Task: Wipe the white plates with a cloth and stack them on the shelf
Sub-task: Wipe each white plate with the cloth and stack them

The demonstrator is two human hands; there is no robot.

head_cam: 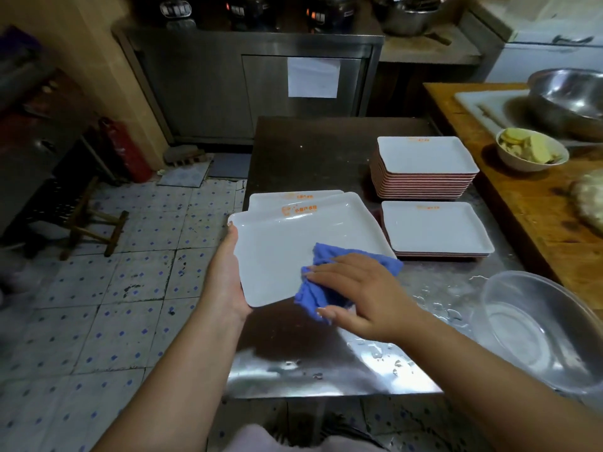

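The left hand [228, 275] has its grip closed on the left rim of a white rectangular plate [287, 243], thumb along the edge, holding the plate tilted above the steel tabletop [326, 363]. The right hand [362, 298] lies flat, fingers spread, pressing a crumpled blue cloth [323, 288] onto the plate's near right corner; its grip holds the cloth by pressure rather than a pinch. Just behind the held plate lies another plate [293, 195] with orange print. To the right stand a low stack [437, 230] and, beyond it, a tall stack [424, 164]. A clear plastic bowl [538, 327] sits at the tabletop's near right edge, water drops scattered beside it. The tabletop's near and far parts are bare.
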